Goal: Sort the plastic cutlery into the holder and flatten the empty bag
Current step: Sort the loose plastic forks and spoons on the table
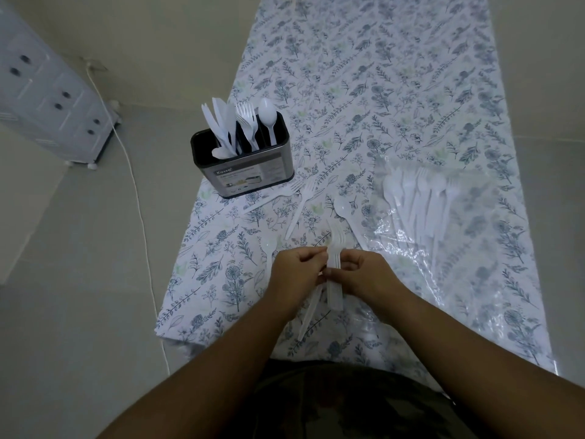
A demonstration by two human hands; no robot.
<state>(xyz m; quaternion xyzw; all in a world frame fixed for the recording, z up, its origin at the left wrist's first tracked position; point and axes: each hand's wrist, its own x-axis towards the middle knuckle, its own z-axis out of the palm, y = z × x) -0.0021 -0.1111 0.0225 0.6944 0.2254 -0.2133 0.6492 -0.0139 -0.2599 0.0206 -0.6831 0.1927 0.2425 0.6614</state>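
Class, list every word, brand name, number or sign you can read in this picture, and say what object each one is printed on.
"Kossa" – brand name at the top left of the label on the cutlery holder.
Smaller print lines and little pictures lower on that label – too small and blurred to read.
Plastic bag, cutlery, tablecloth – no readable text.

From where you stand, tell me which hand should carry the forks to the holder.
Left, probably. The holder stands to the left, and the left hand already pinches the forks; the right hand would cross over.
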